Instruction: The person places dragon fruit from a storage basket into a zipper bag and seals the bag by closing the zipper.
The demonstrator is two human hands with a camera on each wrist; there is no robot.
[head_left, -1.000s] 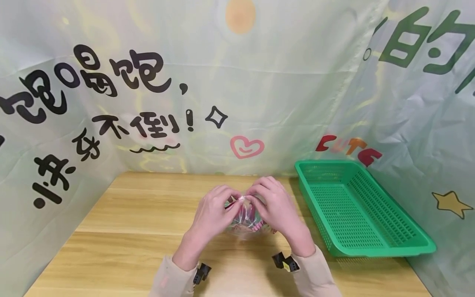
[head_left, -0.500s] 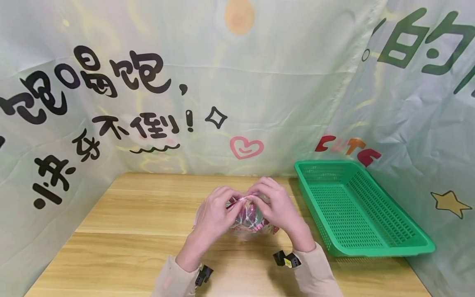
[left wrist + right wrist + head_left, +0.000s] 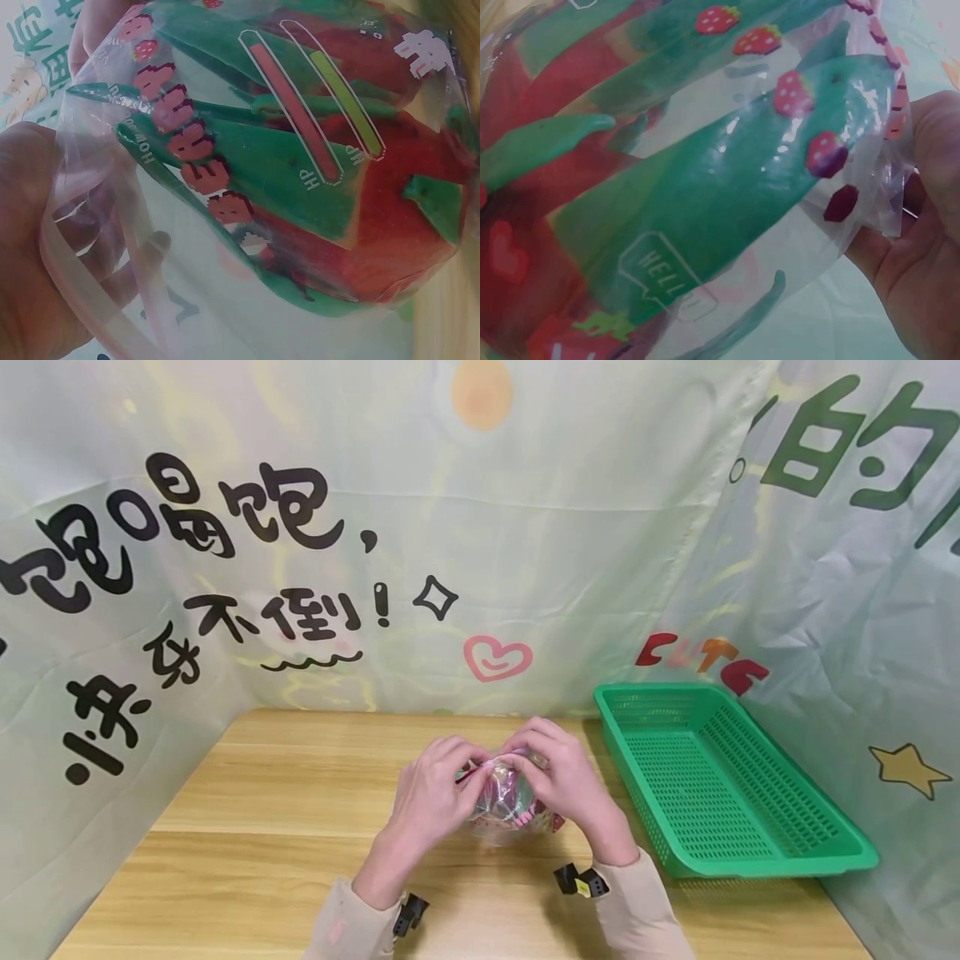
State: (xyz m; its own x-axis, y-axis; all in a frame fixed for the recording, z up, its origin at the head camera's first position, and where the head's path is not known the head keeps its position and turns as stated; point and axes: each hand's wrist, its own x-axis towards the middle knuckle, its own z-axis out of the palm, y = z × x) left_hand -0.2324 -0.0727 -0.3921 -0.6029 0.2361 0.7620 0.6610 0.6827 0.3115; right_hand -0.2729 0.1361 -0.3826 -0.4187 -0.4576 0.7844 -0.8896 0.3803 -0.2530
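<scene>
A clear printed zip bag (image 3: 501,802) rests on the table between both hands in the head view, its mouth turned up. Inside lies a red fruit with long green scales, a dragon fruit (image 3: 405,202), plainly visible through the plastic in both wrist views. My left hand (image 3: 433,787) pinches the bag's top edge between thumb and fingers. Opposite it, my right hand (image 3: 558,777) pinches the same edge farther right. A pale pink zip strip (image 3: 82,289) runs along the mouth in the left wrist view. Whether the zip is fully closed I cannot tell.
A green perforated plastic basket (image 3: 738,793) stands to the right on the wooden table (image 3: 285,793). Printed cloth sheets (image 3: 420,518) hang behind and along both sides. Small black wrist cameras (image 3: 581,881) sit by the sleeve cuffs.
My right hand has shifted slightly right along the bag's top edge, and more pink strip shows between the fingertips. My left hand keeps its pinch almost in place.
</scene>
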